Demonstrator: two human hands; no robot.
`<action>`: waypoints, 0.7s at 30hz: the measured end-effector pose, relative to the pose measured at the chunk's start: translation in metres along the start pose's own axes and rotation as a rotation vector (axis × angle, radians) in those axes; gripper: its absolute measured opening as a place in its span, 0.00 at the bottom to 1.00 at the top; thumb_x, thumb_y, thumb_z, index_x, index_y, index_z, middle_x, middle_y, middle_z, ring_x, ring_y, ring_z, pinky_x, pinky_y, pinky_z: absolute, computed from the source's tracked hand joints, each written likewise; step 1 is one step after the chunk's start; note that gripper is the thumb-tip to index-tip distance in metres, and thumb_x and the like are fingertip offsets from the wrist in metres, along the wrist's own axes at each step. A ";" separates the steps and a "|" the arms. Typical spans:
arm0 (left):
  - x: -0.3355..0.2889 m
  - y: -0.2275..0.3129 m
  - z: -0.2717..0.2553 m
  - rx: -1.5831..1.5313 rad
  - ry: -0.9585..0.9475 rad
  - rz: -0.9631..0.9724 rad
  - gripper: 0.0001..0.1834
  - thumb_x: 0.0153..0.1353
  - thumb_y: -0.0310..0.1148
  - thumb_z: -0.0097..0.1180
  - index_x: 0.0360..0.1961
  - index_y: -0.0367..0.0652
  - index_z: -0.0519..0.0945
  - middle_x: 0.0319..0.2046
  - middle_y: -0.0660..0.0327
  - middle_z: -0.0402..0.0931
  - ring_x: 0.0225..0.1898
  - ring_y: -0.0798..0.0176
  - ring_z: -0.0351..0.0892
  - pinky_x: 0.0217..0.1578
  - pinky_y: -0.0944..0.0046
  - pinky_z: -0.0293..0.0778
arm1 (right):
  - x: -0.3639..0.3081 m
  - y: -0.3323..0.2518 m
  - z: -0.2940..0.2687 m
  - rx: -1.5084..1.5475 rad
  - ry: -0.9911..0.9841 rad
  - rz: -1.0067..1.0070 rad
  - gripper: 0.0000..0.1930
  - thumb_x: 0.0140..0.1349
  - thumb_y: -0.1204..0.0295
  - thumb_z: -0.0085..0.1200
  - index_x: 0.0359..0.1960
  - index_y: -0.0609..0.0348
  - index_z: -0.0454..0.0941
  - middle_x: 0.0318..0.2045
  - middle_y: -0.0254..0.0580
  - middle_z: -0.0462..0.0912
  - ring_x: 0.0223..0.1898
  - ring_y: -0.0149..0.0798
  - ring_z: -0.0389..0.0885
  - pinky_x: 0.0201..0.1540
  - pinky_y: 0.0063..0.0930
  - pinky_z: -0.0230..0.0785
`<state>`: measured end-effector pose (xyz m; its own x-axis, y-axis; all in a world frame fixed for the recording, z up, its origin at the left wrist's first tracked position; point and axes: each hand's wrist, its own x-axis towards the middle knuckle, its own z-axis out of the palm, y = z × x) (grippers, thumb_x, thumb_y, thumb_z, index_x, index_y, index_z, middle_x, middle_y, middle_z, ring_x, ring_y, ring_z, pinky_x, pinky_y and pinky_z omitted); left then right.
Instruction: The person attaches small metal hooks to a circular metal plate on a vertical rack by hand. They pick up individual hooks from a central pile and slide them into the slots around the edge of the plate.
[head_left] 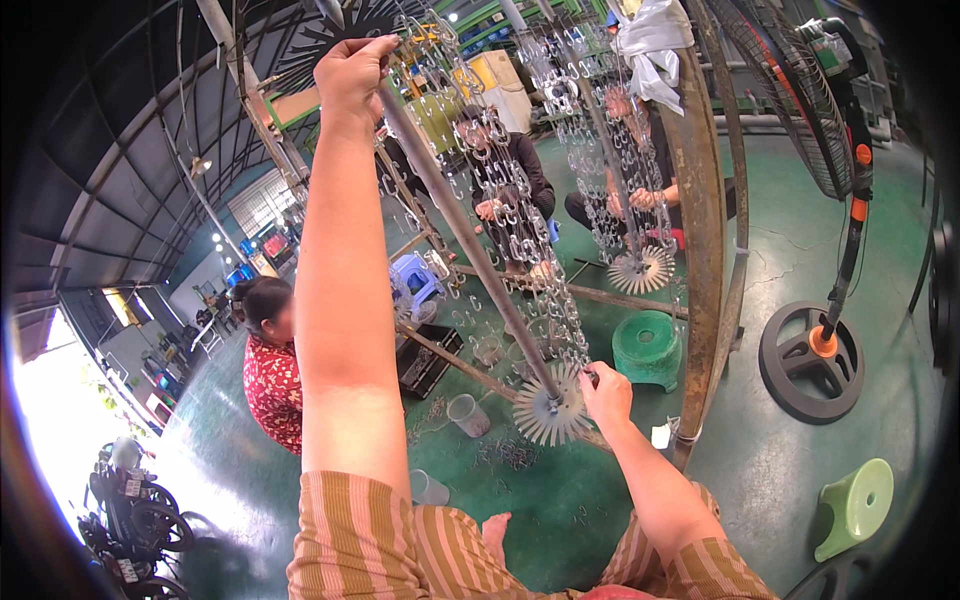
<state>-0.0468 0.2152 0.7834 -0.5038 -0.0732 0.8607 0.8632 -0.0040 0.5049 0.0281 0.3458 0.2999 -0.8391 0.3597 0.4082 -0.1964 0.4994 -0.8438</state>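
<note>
My left hand (350,82) is raised high, its fingers pinched at the edge of a dark slotted disc (318,45) on top of a grey metal pole (455,225). What sits between those fingertips is too small to make out. Chains of silvery metal hooks (508,205) hang along the pole's right side. Low down, my right hand (608,397) is closed at the right rim of a pale slotted disc (553,408) at the pole's foot. The chains' lower ends reach close to its fingertips, but what they hold is hidden.
A second chain-hung rack (612,150) stands beyond, with two seated people behind the chains. Another person in a red patterned top (272,375) is at the left. Around are a green stool (647,348), a plastic cup (467,415), loose metal pieces (508,453) and a standing fan (815,350).
</note>
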 end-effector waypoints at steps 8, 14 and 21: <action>0.000 -0.006 0.004 0.012 -0.028 0.003 0.07 0.44 0.20 0.64 0.22 0.36 0.76 0.19 0.62 0.74 0.19 0.72 0.69 0.21 0.74 0.64 | 0.001 0.001 -0.004 -0.022 -0.021 0.021 0.10 0.49 0.66 0.59 0.31 0.56 0.78 0.21 0.45 0.80 0.26 0.49 0.79 0.31 0.38 0.70; 0.001 -0.023 0.004 0.014 0.019 0.054 0.08 0.44 0.22 0.65 0.25 0.33 0.78 0.19 0.63 0.74 0.20 0.73 0.69 0.22 0.73 0.64 | -0.001 -0.005 -0.006 -0.018 -0.029 0.014 0.12 0.46 0.63 0.61 0.30 0.54 0.78 0.17 0.42 0.78 0.22 0.45 0.79 0.29 0.37 0.70; -0.039 -0.038 -0.013 -0.007 0.011 0.073 0.06 0.49 0.25 0.64 0.26 0.37 0.78 0.20 0.65 0.74 0.22 0.73 0.71 0.24 0.75 0.66 | -0.001 -0.005 -0.008 0.029 -0.013 -0.072 0.10 0.45 0.65 0.59 0.28 0.55 0.78 0.14 0.39 0.75 0.19 0.43 0.76 0.25 0.35 0.67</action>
<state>-0.0596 0.2047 0.7298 -0.4393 -0.0843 0.8944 0.8977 -0.0054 0.4405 0.0341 0.3490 0.3069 -0.8288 0.3133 0.4637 -0.2708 0.5006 -0.8222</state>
